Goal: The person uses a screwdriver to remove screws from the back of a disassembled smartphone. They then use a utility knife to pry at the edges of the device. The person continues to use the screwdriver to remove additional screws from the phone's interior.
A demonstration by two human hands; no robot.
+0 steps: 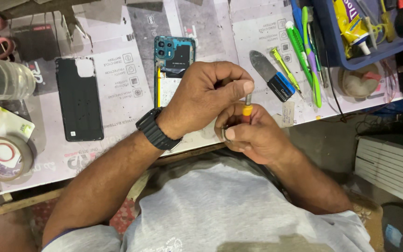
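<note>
Over the bench edge, right hand (253,135) grips a small screwdriver (247,110) by its orange collar — left hand (206,95) pinches the steel tip. Light, stiff, likely slippery — best held at the handle.

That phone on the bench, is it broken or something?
It lies opened: the phone shows its bare insides, and its black back cover lies apart to the left. No cracks show. Both hands grip a small screwdriver.

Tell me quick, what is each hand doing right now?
Left hand: fingers pinched shut on the metal tip of the screwdriver.
Right hand: closed around the screwdriver's handle.
</note>
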